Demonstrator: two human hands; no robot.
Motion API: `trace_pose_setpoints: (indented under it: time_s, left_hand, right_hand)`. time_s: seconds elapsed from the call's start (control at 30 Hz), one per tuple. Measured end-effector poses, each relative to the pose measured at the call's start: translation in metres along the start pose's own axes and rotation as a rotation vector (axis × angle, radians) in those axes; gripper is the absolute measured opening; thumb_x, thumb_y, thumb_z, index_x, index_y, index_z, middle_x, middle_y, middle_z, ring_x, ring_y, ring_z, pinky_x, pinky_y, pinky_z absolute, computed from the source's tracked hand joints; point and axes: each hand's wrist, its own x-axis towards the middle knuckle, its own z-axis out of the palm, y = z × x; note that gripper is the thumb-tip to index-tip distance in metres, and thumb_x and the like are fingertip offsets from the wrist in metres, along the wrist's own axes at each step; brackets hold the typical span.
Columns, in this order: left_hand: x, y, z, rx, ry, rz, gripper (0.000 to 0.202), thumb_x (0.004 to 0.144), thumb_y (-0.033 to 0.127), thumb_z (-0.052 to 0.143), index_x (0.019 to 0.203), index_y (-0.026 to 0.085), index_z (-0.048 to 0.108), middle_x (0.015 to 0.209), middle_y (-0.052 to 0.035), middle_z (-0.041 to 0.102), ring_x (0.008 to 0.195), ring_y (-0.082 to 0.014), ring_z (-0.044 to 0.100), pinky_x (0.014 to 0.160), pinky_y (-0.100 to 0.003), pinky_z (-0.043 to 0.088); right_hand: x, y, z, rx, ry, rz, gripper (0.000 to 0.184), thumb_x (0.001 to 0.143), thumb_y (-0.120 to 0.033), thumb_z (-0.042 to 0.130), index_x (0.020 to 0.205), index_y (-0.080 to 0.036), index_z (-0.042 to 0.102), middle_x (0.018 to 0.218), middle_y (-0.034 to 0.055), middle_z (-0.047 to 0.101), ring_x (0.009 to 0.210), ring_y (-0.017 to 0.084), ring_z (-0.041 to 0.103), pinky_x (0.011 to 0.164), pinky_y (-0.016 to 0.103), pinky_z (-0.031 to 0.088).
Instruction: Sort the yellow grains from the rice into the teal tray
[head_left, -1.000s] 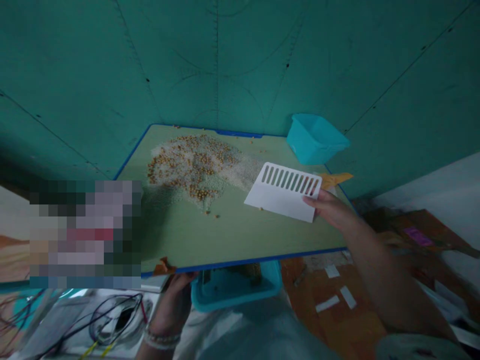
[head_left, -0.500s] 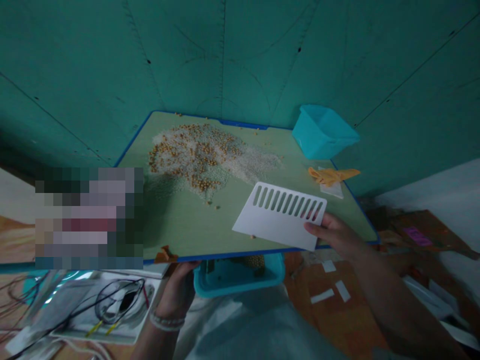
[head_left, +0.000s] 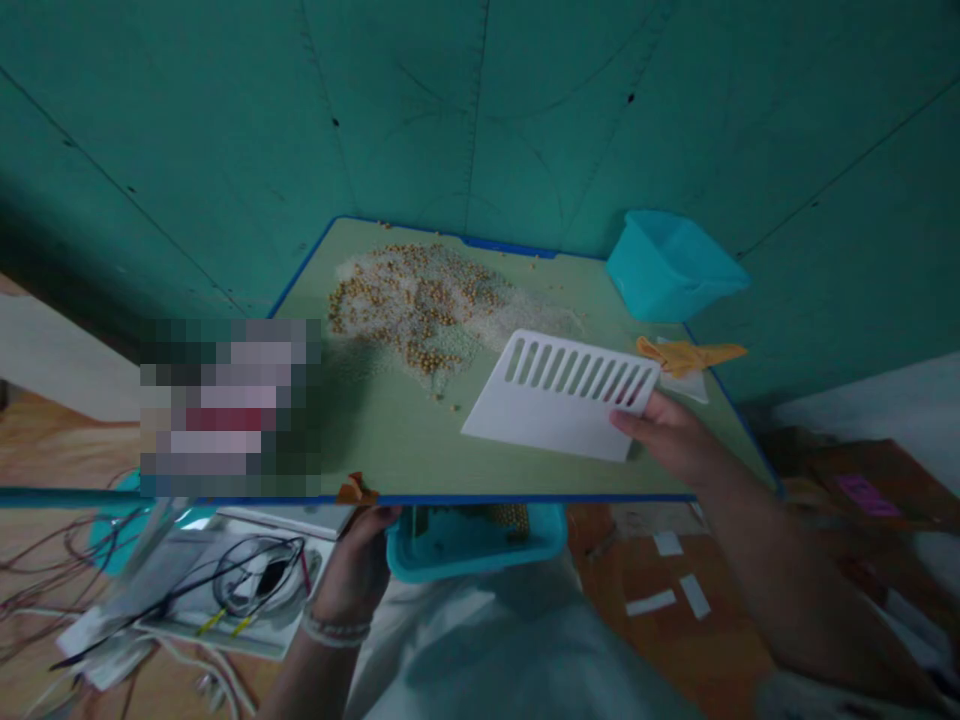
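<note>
My right hand (head_left: 671,435) grips a white slotted plastic scraper (head_left: 544,420) by its right end, thumb on top. It is held over the right front of the table, row of slots away from me. Under the table's front edge, my left hand (head_left: 358,560) holds the left end of a blue plastic basin (head_left: 480,572); its fingers are partly hidden. Some yellow beans show inside the basin, partly covered by the table edge. Beyond the scraper, a spread pile of yellow beans (head_left: 431,358) mixed with small white grains (head_left: 525,312) lies on the table.
A blue bin (head_left: 667,270) stands at the table's (head_left: 405,450) back right corner, with an orange cloth-like piece (head_left: 694,356) near it. A blurred-out object (head_left: 232,410) sits at left. A tray of cables (head_left: 262,590) is below left; a green wall (head_left: 465,110) stands behind.
The scraper has shifted left over the table and a little away from its front edge, still in my right hand. My left hand stays at the basin. The whole view has turned slightly left.
</note>
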Motion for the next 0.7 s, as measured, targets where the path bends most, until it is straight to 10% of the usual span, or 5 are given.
trace_pose_setpoints:
  time_s: [0.33, 0.7]
  left_hand:
    - [-0.007, 0.007, -0.012, -0.005, -0.036, -0.058, 0.019, 0.059, 0.016, 0.071, 0.078, 0.018, 0.072, 0.073, -0.0032, 0.077, 0.079, -0.0295, 0.069, 0.073, -0.038, 0.055]
    - [-0.012, 0.014, -0.014, 0.008, 0.004, -0.087, 0.016, 0.058, 0.019, 0.070, 0.073, 0.017, 0.073, 0.063, -0.0050, 0.075, 0.080, -0.0316, 0.069, 0.074, -0.040, 0.054]
  right_hand:
    - [0.077, -0.038, 0.039, 0.096, -0.062, -0.337, 0.047, 0.069, -0.036, 0.066, 0.111, -0.029, 0.047, 0.121, 0.0010, 0.057, 0.113, 0.023, 0.052, 0.100, 0.045, 0.037]
    - [0.079, -0.024, 0.047, 0.228, -0.104, -0.148, 0.040, 0.069, -0.035, 0.063, 0.105, -0.029, 0.046, 0.115, 0.0026, 0.060, 0.111, 0.026, 0.053, 0.095, 0.048, 0.040]
